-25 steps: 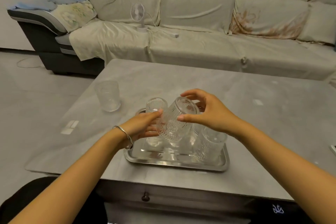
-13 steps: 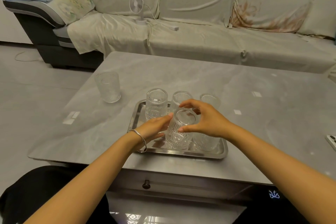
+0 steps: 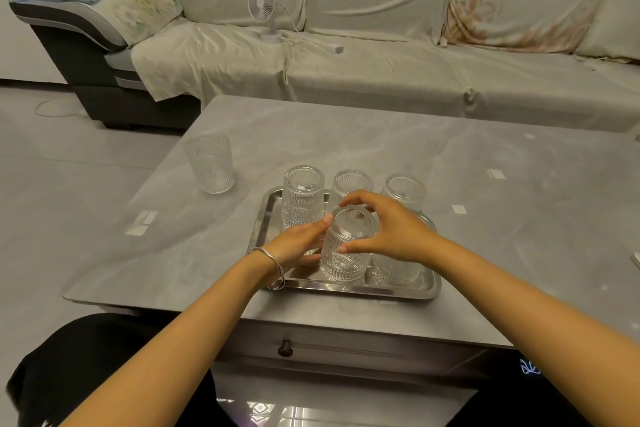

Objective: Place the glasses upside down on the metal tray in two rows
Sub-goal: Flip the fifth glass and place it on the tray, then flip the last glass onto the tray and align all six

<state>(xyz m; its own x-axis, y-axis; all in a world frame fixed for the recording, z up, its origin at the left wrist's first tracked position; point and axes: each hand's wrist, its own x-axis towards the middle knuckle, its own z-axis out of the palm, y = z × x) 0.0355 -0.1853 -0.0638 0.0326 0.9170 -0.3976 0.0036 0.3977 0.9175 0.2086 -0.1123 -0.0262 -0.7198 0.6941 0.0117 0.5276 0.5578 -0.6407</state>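
A metal tray lies near the table's front edge. Three ribbed clear glasses stand upside down in its far row: left, middle, right. In the near row, a glass stands upside down at the middle with both hands on it. My right hand curls around its top and side. My left hand touches its left side with flat fingers. Another upside-down glass stands at the near right, partly hidden by my right hand. One upright glass stands on the table left of the tray.
The grey stone table has a drawer knob at its front. A covered sofa runs behind it, with a small white fan and cable on the seat. A white object lies at the table's right edge.
One second ago I held the glass tilted above the tray. It has since been turned base up and lowered onto the tray's near row, both hands still on it.
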